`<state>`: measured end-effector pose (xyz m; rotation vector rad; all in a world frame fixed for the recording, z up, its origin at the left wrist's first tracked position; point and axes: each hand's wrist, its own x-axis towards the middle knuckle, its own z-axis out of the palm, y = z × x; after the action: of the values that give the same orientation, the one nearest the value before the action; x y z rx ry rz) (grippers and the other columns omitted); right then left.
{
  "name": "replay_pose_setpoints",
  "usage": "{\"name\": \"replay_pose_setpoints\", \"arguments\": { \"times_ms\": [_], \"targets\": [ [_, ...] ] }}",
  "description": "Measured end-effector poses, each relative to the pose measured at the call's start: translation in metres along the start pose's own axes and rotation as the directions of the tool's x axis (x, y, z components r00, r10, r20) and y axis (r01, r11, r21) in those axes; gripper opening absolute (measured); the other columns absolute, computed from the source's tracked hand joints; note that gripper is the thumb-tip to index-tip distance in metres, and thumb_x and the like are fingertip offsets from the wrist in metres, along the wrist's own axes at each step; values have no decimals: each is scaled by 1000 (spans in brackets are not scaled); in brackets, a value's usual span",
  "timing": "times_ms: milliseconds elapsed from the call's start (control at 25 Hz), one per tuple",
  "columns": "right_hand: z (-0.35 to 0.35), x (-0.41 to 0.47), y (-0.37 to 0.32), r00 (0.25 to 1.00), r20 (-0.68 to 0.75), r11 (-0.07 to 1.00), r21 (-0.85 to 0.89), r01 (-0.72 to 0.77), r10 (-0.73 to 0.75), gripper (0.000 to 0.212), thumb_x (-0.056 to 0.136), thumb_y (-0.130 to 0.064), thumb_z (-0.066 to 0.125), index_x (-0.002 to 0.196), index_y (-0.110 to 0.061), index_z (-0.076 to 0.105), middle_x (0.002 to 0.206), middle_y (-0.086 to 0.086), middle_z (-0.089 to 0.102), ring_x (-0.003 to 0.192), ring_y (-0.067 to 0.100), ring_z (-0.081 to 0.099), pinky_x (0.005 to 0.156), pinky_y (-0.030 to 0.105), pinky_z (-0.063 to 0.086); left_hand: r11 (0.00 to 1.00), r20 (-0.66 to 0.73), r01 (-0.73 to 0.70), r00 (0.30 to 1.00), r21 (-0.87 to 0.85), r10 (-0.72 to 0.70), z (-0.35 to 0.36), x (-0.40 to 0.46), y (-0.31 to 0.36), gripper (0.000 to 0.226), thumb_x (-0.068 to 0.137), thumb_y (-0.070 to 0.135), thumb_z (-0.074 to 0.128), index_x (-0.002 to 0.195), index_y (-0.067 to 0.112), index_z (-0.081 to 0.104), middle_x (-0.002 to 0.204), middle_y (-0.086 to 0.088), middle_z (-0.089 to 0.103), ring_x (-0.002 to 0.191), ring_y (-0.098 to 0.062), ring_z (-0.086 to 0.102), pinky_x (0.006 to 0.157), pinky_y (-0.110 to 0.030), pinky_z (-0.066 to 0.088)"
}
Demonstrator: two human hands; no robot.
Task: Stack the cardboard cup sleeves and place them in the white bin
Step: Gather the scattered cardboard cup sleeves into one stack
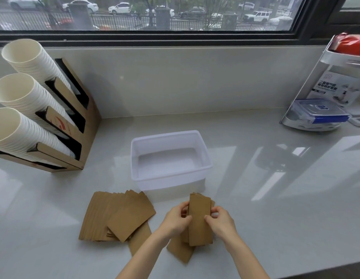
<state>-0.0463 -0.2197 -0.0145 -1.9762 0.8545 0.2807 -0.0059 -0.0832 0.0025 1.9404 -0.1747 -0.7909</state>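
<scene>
Head view: small stack of cardboard cup sleeves (200,220) pinched between left hand (176,219) and right hand (221,220), near the counter's (275,198) front edge, just before the empty white bin (169,176); loose sleeves (116,216) fanned to the left. To do well: square long edges by tapping on the counter, keep both grips closed, add the fanned ones before lowering flat into the bin.
</scene>
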Motion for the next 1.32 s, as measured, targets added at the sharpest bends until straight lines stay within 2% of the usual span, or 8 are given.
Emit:
{"name": "replay_pose_setpoints", "arguments": {
  "times_ms": [200, 400, 480, 560, 680, 840, 1120, 1320],
  "targets": [
    [0, -3, -3, 1000, -11, 998, 62, 21, -20, 31, 84, -14, 58, 114, -12, 50, 115, 10, 63, 101, 26, 60, 85, 32, 47, 996, -17, -3, 1000, -85, 2, 0, 0, -4, 46, 87, 5, 46, 132, 16, 43, 125, -6, 58, 112, -18, 56, 94, -29, 49],
    [-4, -2, -8, 999, 27, 938, 346, 7, -18, 48, 85, -9, 60, 128, -11, 39, 100, 8, 60, 95, 26, 59, 81, 36, 49, 985, 4, -20, 1000, -172, 21, -7, -1, -6, 39, 88, 7, 43, 123, 23, 51, 102, 9, 62, 90, -3, 61, 66, -9, 51],
    [-6, -1, -8, 995, 98, 887, 462, -28, -20, 43, 86, -6, 58, 127, -5, 45, 108, 13, 61, 99, 29, 61, 82, 37, 51, 987, -22, 0, 1000, -158, -3, -9, -1, -9, 35, 90, 11, 44, 123, 20, 51, 102, 7, 62, 93, -7, 61, 74, -14, 54],
    [-9, -2, -7, 994, 105, 872, 489, -21, -35, 34, 87, -5, 56, 121, -2, 51, 109, 15, 63, 100, 30, 61, 84, 38, 52, 996, -89, 31, 996, 81, -24, -10, -3, -14, 35, 89, 18, 49, 124, 16, 50, 109, 0, 59, 101, -15, 57, 85, -24, 50],
    [-15, -2, -5, 998, 63, 849, 528, -10, -28, 27, 89, -4, 53, 116, -3, 55, 106, 14, 63, 99, 30, 61, 83, 38, 51, 825, -88, 43, 996, 564, 8, -4, -8, -24, 48, 81, 38, 59, 121, 15, 46, 119, -3, 51, 110, -18, 46, 92, -27, 41],
    [-24, -1, -1, 1000, 29, 813, 581, -25, 10, 22, 89, -3, 50, 111, -7, 54, 103, 12, 61, 94, 28, 60, 73, 34, 50, 680, -98, 40, 994, 732, 47, 7, -9, -30, 61, 70, 50, 65, 115, 15, 42, 118, -4, 46, 110, -22, 40, 93, -31, 35],
    [-25, -3, -2, 1000, 20, 798, 602, -14, 2, 22, 90, -4, 49, 111, -9, 54, 103, 10, 61, 94, 26, 59, 72, 32, 50, 745, -112, 96, 993, 660, -29, 7, -5, -27, 43, 76, 37, 64, 105, 12, 44, 111, -6, 50, 107, -24, 45, 89, -33, 38],
    [-26, -5, -4, 994, 109, 777, 627, -59, -12, 33, 91, -2, 46, 124, -2, 49, 118, 17, 59, 104, 30, 57, 93, 42, 46, 957, -90, 119, 991, 265, -98, -8, -5, -28, 17, 83, 22, 57, 78, 22, 41, 75, 7, 49, 71, -10, 48, 62, -21, 38]
  ]
}}
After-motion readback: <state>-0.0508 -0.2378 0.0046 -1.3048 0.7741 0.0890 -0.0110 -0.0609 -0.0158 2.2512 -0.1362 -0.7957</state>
